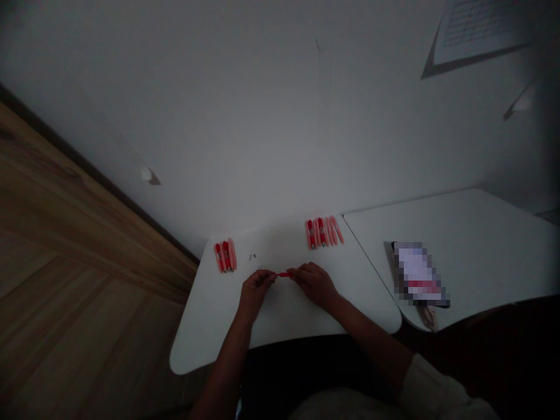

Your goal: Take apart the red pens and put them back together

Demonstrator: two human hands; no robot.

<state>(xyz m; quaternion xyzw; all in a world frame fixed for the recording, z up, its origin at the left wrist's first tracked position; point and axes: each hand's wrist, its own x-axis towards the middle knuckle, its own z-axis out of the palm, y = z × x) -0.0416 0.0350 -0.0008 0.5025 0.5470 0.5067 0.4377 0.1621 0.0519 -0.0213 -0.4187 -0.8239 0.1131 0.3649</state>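
My left hand (257, 286) and my right hand (313, 282) meet over the middle of a small white table (210, 344). Both are closed in a pinch on a short red pen (285, 274) held level between them, each hand at one end. A small group of red and pink pens (225, 255) lies at the table's far left. A larger row of similar pens (324, 231) lies at the far right. Two tiny dark bits (252, 256) sit beside the left group.
A second white table (481, 233) adjoins on the right and bears a dark-edged flat item (419, 274), blurred out. A white wall rises behind the tables. Wooden floor (65, 262) lies to the left. The scene is dim.
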